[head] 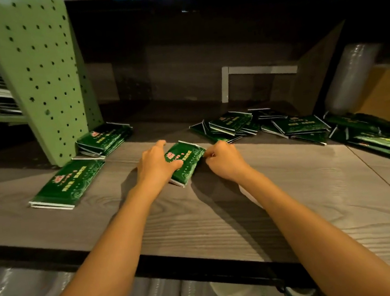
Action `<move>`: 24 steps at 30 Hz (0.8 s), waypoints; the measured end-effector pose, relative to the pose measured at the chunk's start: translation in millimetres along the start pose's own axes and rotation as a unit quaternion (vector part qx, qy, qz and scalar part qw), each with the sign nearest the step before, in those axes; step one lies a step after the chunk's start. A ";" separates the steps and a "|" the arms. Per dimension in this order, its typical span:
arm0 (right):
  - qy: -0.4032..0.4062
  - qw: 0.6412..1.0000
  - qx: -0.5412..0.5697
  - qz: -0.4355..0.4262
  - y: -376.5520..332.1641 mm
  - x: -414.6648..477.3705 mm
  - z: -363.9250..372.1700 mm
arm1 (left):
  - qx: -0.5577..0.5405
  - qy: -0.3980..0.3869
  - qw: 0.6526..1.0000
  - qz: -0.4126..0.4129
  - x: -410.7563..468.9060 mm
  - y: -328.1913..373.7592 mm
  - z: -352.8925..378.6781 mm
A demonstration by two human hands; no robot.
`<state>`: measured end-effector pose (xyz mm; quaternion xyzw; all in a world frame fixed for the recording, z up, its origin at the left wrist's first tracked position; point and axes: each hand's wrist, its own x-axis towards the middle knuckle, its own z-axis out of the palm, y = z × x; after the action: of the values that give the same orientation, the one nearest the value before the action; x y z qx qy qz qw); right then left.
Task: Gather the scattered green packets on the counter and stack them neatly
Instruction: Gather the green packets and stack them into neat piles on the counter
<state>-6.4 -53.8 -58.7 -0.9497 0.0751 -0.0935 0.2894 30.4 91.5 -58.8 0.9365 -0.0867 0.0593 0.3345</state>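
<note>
Midway back on the grey wood-grain counter (224,219), a small stack of glossy green rectangular packets (187,165), lying askew. Gripped at its left edge by the left hand (155,167), fingers (174,165) curled over the top; pinched at its right edge by the right hand (224,162). Left, two tidy piles (66,184); right, loose packets (273,125) heaped.
</note>
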 end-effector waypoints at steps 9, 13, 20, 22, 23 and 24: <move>-0.006 0.969 0.245 0.026 -17.6 -8.3 0.4 | -0.295 0.106 0.949 0.036 0.5 3.7 -9.2; -0.021 0.906 0.415 0.085 -26.1 -8.5 0.1 | -0.278 0.108 0.954 0.023 -0.4 7.5 -9.7; -0.003 0.913 0.386 0.133 -21.7 -9.0 4.3 | 0.043 0.059 0.994 -0.078 -8.6 -13.5 -28.6; -0.008 0.916 0.381 0.126 -23.2 -11.1 3.8 | 0.150 0.025 0.979 -0.133 -11.2 -25.3 -33.7; -0.010 0.916 0.382 0.122 -23.6 -12.1 3.7 | 0.188 0.009 0.969 -0.162 -11.8 -30.9 -36.2; -0.013 0.916 0.383 0.119 -23.4 -12.8 4.1 | 0.212 -0.004 0.959 -0.190 -13.2 -35.4 -39.1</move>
<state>-15.9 -29.8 -50.5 -0.7510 0.1421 -0.0678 0.6412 22.6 144.9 -52.7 0.9853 0.1062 0.0079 0.1335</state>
